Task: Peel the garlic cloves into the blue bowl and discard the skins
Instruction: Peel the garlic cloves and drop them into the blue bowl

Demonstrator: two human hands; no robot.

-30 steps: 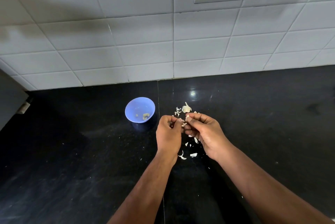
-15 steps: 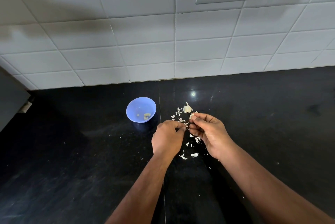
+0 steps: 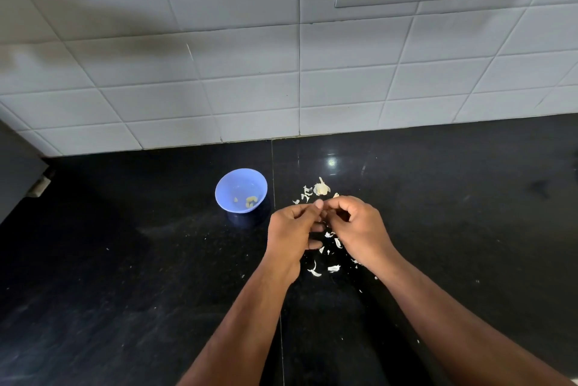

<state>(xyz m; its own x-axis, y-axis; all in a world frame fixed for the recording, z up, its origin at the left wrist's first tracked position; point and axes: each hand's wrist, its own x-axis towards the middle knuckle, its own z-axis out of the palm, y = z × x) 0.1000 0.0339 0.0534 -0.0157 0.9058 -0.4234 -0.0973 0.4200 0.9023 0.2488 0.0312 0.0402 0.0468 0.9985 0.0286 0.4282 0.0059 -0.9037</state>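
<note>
Your left hand (image 3: 292,231) and right hand (image 3: 359,226) meet fingertip to fingertip over the black surface (image 3: 125,260), fingers curled tight round something small that I judge to be a garlic clove, though the clove itself is hidden. The blue bowl (image 3: 241,190) sits at ten o'clock from your hands with a few peeled pieces inside; the rest of the garlic (image 3: 321,188) lies just past your fingertips at twelve, and loose skins (image 3: 333,268) are scattered below your hands at six. Pinch the skin at one tip, strip it lengthwise and let it fall onto the pile, keeping skins clear of the bowl.
</note>
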